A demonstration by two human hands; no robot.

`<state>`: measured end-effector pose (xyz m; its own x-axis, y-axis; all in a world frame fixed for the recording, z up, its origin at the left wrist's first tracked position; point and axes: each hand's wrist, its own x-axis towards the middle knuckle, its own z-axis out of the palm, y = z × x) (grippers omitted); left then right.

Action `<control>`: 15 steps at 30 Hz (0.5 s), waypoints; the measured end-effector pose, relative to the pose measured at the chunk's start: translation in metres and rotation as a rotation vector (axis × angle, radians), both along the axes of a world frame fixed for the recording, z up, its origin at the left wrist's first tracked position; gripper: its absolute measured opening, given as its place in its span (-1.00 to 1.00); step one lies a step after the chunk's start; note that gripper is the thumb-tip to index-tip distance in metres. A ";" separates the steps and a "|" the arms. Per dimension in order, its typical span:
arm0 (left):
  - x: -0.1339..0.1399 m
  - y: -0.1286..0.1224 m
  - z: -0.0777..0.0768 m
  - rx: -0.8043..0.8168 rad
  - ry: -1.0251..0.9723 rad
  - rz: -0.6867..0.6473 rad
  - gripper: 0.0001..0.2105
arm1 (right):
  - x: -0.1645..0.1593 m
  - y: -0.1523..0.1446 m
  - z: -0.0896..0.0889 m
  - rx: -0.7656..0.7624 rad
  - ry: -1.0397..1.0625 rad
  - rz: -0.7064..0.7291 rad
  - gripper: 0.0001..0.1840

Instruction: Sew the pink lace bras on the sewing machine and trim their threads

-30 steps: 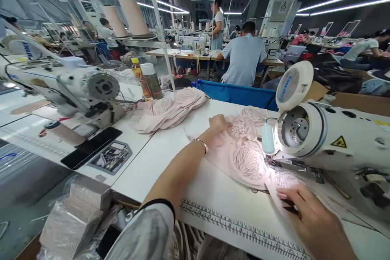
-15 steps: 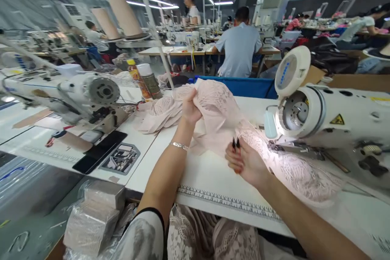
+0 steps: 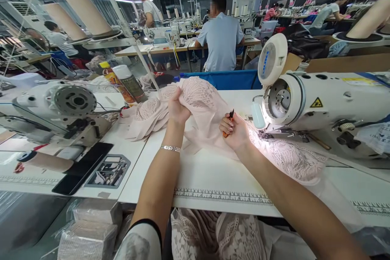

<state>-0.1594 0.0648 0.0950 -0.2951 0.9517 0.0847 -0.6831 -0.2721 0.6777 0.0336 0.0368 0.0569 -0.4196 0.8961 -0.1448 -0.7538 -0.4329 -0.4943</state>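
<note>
My left hand [image 3: 178,107] is closed on the edge of a pale pink lace bra [image 3: 199,93], lifted above the white sewing table. Its sheer fabric hangs toward the right. In my right hand [image 3: 236,132] are small thread snips [image 3: 228,124] with orange handles and dark blades pointing up. That hand is just in front of the sheer fabric; whether it touches it I cannot tell. More pink lace [image 3: 289,160] lies under and before the right sewing machine [image 3: 317,101], lit by its lamp. A pile of similar pieces [image 3: 146,113] rests left of my left hand.
Another machine [image 3: 61,105] stands at left, near spray cans [image 3: 129,83]. A thread cone [image 3: 45,161] lies by a black phone [image 3: 82,168]. A printed ruler [image 3: 222,197] runs along the table's front edge. Lace pieces [image 3: 210,231] are on my lap. Co-workers sit beyond.
The view has shifted, so the machines appear further left. My right hand has risen, with the snips now upright and plainer to see. My left hand keeps hold of the bra.
</note>
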 end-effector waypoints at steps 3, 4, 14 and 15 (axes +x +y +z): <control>0.001 0.000 0.001 -0.016 -0.023 -0.015 -0.59 | 0.001 0.005 0.001 0.015 -0.030 -0.042 -0.60; 0.001 -0.001 0.002 -0.015 -0.027 -0.019 -0.58 | 0.001 0.004 0.000 0.022 -0.046 -0.053 -0.61; -0.014 -0.110 0.063 0.100 0.328 0.117 -0.49 | 0.064 -0.058 -0.012 0.396 -0.653 0.162 -0.50; -0.007 -0.132 0.056 0.022 0.396 0.088 -0.47 | 0.075 -0.057 -0.010 0.444 -0.759 0.123 -0.48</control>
<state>-0.1660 -0.0667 0.1505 -0.3160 0.9209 0.2283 -0.3435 -0.3354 0.8772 0.1083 -0.0205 0.0464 -0.4484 0.8908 -0.0730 -0.1155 -0.1388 -0.9836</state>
